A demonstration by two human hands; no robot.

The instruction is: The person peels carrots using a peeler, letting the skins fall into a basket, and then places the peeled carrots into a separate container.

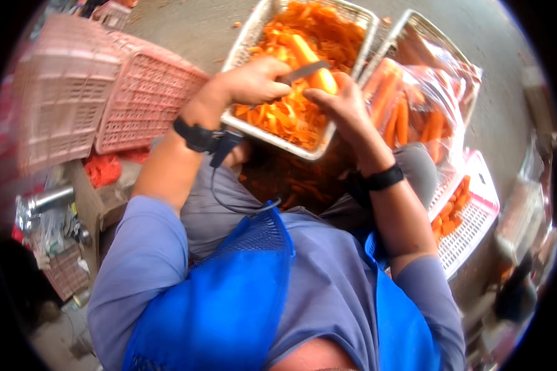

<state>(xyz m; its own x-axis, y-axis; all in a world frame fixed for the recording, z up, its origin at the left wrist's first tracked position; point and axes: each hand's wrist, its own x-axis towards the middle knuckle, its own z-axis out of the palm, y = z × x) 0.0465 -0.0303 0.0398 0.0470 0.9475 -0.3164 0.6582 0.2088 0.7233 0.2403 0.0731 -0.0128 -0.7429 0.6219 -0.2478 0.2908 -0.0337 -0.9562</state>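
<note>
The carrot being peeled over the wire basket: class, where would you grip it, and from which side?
Grip the carrot at its near lower end, coming from the right, as the right hand does. It lies slanted over the wire basket, its upper length bare, so the knife in the left hand probably keeps room to scrape.

2 metal baskets (pixel 247 34), 2 pink crates (pixel 142 93), 2 black wristbands (pixel 195 136), 1 knife (pixel 306 71)

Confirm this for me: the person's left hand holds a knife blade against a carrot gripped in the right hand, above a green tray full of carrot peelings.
One detail is off: the tray is white mesh, not green, as the head view shows. The rest holds: the left hand holds the knife against the carrot gripped in the right hand, above the carrot peelings.
</note>
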